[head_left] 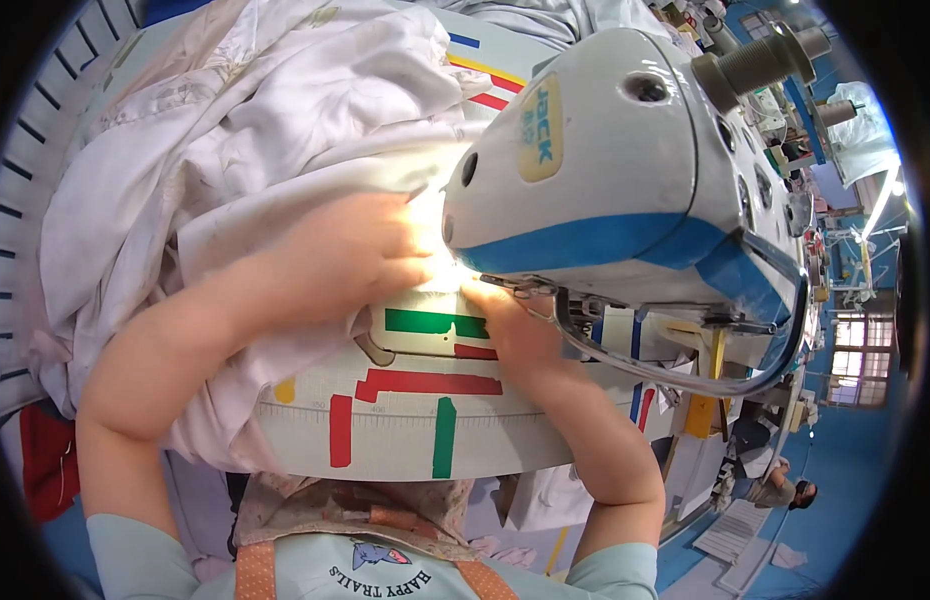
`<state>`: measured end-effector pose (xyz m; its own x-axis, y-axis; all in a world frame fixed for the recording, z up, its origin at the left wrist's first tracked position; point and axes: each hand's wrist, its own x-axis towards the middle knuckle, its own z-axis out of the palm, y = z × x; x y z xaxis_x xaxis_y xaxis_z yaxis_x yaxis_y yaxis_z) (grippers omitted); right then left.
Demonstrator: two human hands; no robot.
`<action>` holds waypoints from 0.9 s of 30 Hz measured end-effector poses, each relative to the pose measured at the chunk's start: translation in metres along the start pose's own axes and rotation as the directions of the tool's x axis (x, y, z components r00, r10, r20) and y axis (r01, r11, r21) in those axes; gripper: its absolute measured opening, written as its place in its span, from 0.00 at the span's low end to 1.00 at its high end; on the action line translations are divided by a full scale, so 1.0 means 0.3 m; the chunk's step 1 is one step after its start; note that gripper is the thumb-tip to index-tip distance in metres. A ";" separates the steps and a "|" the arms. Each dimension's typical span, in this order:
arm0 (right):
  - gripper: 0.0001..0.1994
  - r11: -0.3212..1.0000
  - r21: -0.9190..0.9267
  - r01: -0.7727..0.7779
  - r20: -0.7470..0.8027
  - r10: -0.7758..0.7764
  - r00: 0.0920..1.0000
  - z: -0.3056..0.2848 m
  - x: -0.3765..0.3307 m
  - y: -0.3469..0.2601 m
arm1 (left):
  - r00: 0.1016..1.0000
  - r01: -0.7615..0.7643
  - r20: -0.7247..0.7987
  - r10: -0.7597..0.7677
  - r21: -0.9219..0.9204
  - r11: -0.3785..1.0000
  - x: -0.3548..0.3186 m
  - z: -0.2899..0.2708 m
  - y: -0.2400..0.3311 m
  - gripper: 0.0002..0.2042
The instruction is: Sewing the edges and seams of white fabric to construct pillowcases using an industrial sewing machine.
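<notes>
A large heap of pale pinkish-white cloth [275,120] spreads over the sewing machine table [315,440], its folds running up to the needle area. My left hand [375,245] lies on the cloth beside the head of the white and blue sewing machine [595,150], with fingers curled over the fabric and bleached by the lamp. My right hand [525,335] reaches in under the machine head from the near right. Its fingertips come close to the left fingers, but blur, glare and the machine hide how they are placed. The needle itself is hidden.
Strips of red tape [430,383] and green tape [443,440] mark the table near its ruled front edge. A bent metal guard rod [685,380] sticks out right of my right hand. Farther right, another person [780,490] sits in the workshop.
</notes>
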<state>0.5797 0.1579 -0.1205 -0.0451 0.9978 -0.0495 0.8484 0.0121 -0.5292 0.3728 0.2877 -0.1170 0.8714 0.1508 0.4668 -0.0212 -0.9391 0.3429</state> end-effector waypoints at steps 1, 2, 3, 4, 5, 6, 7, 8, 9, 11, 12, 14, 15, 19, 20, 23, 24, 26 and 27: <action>0.14 0.968 -0.249 0.039 0.048 -0.028 0.998 -0.004 0.013 -0.010 | 0.999 0.043 0.023 -0.043 0.017 0.999 0.002 -0.001 -0.007 0.08; 0.15 0.987 -0.144 -0.069 0.068 0.079 0.994 -0.015 0.018 -0.036 | 0.998 0.054 0.012 -0.054 0.025 0.998 0.015 -0.002 -0.009 0.07; 0.15 0.988 -0.143 -0.067 0.074 0.078 0.994 -0.007 0.017 -0.019 | 0.998 0.059 0.013 -0.059 0.023 0.998 0.017 -0.003 -0.012 0.07; 0.14 0.979 -0.196 0.049 -0.010 -0.052 0.999 0.000 0.009 0.013 | 0.999 0.054 -0.003 -0.054 0.012 0.998 0.021 0.000 -0.014 0.07; 0.13 0.953 -0.258 0.159 -0.086 -0.187 0.979 0.007 0.002 0.035 | 0.999 0.049 -0.019 -0.049 0.001 0.999 0.024 0.001 -0.012 0.07; 0.13 0.953 -0.257 0.158 -0.083 -0.184 0.979 0.016 -0.008 0.049 | 0.998 0.052 -0.018 -0.052 -0.003 0.999 0.026 -0.001 -0.006 0.07; 0.12 0.987 -0.117 0.106 -0.124 -0.121 0.985 0.021 -0.009 0.051 | 0.997 0.066 -0.028 -0.066 -0.009 0.998 0.028 -0.009 0.001 0.07; 0.11 0.998 0.027 0.057 -0.156 -0.052 0.986 0.025 -0.011 0.053 | 0.996 0.079 -0.038 -0.080 -0.015 0.997 0.028 -0.014 0.006 0.07; 0.10 0.985 0.171 0.010 -0.177 0.021 0.984 0.029 -0.013 0.056 | 0.996 0.081 -0.038 -0.082 -0.013 0.997 0.025 -0.012 0.006 0.07; 0.11 0.994 0.080 0.068 -0.233 -0.048 0.971 0.028 -0.010 0.065 | 0.997 0.056 -0.061 -0.054 0.022 0.998 0.016 -0.011 0.001 0.07; 0.11 0.997 0.060 0.049 -0.222 -0.034 0.974 0.025 -0.011 0.062 | 0.997 0.057 -0.061 -0.056 0.026 0.998 0.015 -0.013 0.002 0.07; 0.11 1.000 0.021 0.010 -0.202 -0.006 0.979 0.020 -0.011 0.051 | 0.996 0.090 -0.035 -0.088 0.047 0.995 0.012 -0.016 0.003 0.06; 0.11 1.000 0.000 -0.009 -0.192 0.008 0.981 0.017 -0.011 0.045 | 0.995 0.092 -0.035 -0.090 0.051 0.995 0.009 -0.011 0.000 0.06; 0.11 0.993 -0.083 -0.085 -0.152 0.072 0.986 0.001 -0.013 0.016 | 0.995 0.103 -0.030 -0.100 0.096 0.990 0.004 -0.007 -0.003 0.03; 0.11 0.993 -0.082 -0.083 -0.151 0.070 0.986 -0.007 -0.011 0.008 | 0.993 0.114 -0.005 -0.114 0.093 0.989 0.005 -0.010 -0.001 0.02; 0.11 0.973 -0.229 0.008 -0.165 -0.047 0.985 -0.020 -0.006 -0.015 | 0.997 0.081 -0.014 -0.080 0.127 0.989 0.003 -0.006 -0.006 0.02; 0.11 0.957 -0.289 -0.015 -0.163 -0.034 0.986 -0.016 -0.011 -0.021 | 0.997 0.083 -0.015 -0.082 0.128 0.988 0.003 -0.005 -0.006 0.02; 0.10 0.937 -0.348 -0.037 -0.160 -0.021 0.987 -0.017 -0.009 -0.028 | 0.996 0.073 -0.052 -0.068 0.107 0.992 0.004 -0.004 -0.006 0.02; 0.10 0.957 -0.288 -0.032 -0.156 -0.014 0.988 -0.023 -0.001 -0.028 | 0.996 0.075 -0.053 -0.070 0.107 0.991 0.004 -0.005 -0.005 0.02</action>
<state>0.5764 0.1581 -0.1102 0.0257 0.9956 0.0902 0.9653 -0.0012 -0.2612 0.3732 0.2898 -0.1159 0.8438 0.2319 0.4840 0.0967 -0.9528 0.2879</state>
